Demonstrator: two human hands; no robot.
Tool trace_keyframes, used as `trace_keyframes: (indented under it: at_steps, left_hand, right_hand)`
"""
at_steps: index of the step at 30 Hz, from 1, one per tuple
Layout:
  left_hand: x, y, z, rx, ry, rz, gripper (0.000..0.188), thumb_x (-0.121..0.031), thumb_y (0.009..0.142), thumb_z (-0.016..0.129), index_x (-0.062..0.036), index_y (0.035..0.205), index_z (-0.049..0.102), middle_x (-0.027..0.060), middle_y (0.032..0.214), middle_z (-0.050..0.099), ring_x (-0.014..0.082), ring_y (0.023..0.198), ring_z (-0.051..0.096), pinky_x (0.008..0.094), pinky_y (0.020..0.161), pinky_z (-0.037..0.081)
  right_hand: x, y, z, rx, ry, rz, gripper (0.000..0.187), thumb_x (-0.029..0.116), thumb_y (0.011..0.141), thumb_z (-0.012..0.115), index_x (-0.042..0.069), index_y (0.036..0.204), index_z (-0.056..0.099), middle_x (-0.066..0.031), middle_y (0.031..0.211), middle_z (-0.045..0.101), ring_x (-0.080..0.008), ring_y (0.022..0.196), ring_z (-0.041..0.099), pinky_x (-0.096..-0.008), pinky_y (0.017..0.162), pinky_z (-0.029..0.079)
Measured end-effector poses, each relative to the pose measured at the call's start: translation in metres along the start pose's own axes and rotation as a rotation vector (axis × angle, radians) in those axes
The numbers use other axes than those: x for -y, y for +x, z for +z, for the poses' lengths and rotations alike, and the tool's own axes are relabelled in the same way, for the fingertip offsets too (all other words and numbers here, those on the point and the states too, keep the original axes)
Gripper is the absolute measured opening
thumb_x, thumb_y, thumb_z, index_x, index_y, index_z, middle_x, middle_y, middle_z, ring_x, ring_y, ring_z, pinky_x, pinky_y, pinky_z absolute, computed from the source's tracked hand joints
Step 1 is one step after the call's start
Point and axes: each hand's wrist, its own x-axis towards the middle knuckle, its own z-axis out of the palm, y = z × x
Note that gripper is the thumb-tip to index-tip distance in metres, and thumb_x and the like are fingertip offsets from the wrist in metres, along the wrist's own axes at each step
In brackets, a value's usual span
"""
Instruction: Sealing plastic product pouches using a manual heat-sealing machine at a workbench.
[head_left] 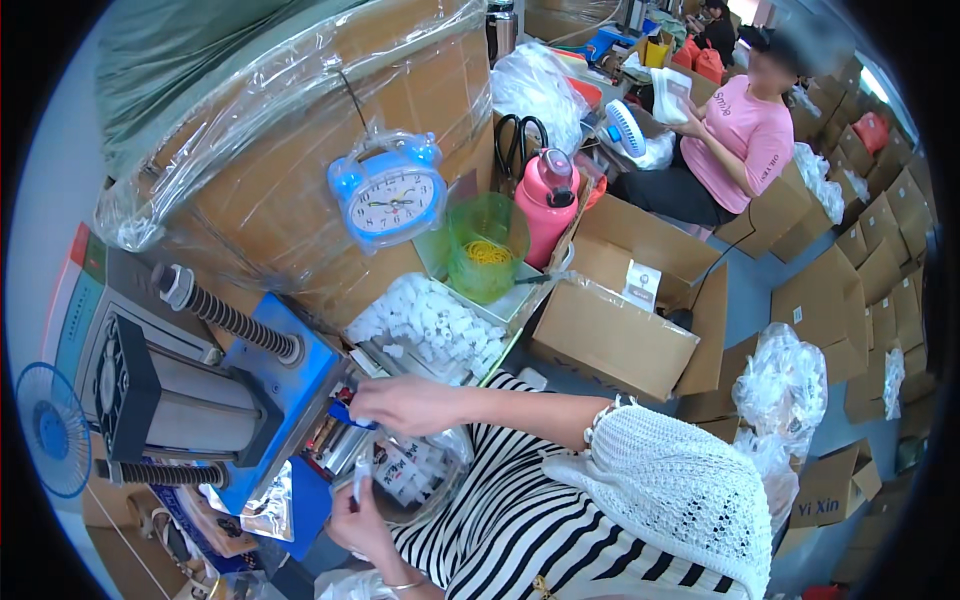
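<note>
White piece (361,480) is sitting between the pinching fingertips of the left hand (365,525), near the press (200,405). The right hand (405,402) is curling its fingers at the blue part (350,415) beside the press; whether it is gripping, I cannot tell. Good work is probably calling for a light, square hold, with all fingertips lying clear of any stroke.
</note>
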Motion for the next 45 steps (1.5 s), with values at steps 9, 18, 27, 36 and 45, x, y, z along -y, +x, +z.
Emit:
trace_keyframes:
  at_steps: [9, 18, 27, 36, 45]
  left_hand:
    - [0.011, -0.002, 0.056, 0.105, -0.539, -0.16, 0.023, -0.02, 0.089, 0.065, 0.0022, 0.094, 0.069, -0.0002, 0.078, 0.065, 0.0058, 0.067, 0.053, 0.0232, 0.059, 0.044]
    - [0.023, 0.001, 0.049, 0.107, -0.661, -0.227, 0.022, -0.02, 0.088, 0.066, 0.0023, 0.091, 0.069, 0.0024, 0.078, 0.067, 0.0045, 0.07, 0.055, 0.0232, 0.064, 0.046]
    - [0.033, 0.058, 0.049, -0.04, -0.739, -0.243, 0.025, -0.021, 0.087, 0.067, 0.0045, 0.086, 0.068, 0.003, 0.074, 0.067, 0.0035, 0.067, 0.052, 0.0232, 0.062, 0.045]
    - [0.045, 0.065, -0.026, -0.208, 0.432, -0.117, 0.05, -0.039, 0.084, 0.066, 0.0019, 0.112, 0.061, 0.0139, 0.106, 0.066, 0.0231, 0.096, 0.063, 0.0363, 0.08, 0.049]
    - [0.077, 0.003, -0.018, -0.382, 0.518, 0.36, 0.039, -0.026, 0.077, 0.072, -0.0051, 0.107, 0.059, 0.0127, 0.112, 0.059, 0.0356, 0.1, 0.055, 0.0418, 0.094, 0.041]
  right_hand:
    - [-0.019, -0.01, 0.034, 0.226, -0.099, 0.095, 0.024, 0.008, 0.079, 0.055, 0.007, 0.102, 0.062, -0.0148, 0.1, 0.058, -0.0326, 0.098, 0.056, -0.0393, 0.085, 0.046]
    - [-0.017, -0.007, 0.036, 0.014, -0.299, 0.316, 0.026, 0.01, 0.091, 0.054, 0.006, 0.116, 0.058, -0.015, 0.099, 0.061, -0.0311, 0.088, 0.06, -0.0381, 0.077, 0.048]
    - [-0.07, -0.011, 0.017, -0.047, -0.894, 0.187, 0.029, 0.002, 0.084, 0.052, 0.004, 0.113, 0.058, -0.0167, 0.103, 0.058, -0.0349, 0.094, 0.054, -0.0432, 0.082, 0.045]
    - [-0.081, -0.017, 0.02, -0.189, -0.667, 0.184, 0.031, 0.001, 0.086, 0.051, 0.0, 0.117, 0.055, -0.0157, 0.104, 0.058, -0.034, 0.094, 0.055, -0.0384, 0.085, 0.046]
    - [-0.083, -0.027, 0.01, -0.393, 0.301, 0.613, 0.028, 0.009, 0.091, 0.056, 0.002, 0.118, 0.055, -0.0066, 0.101, 0.061, -0.011, 0.081, 0.057, -0.0268, 0.074, 0.048]
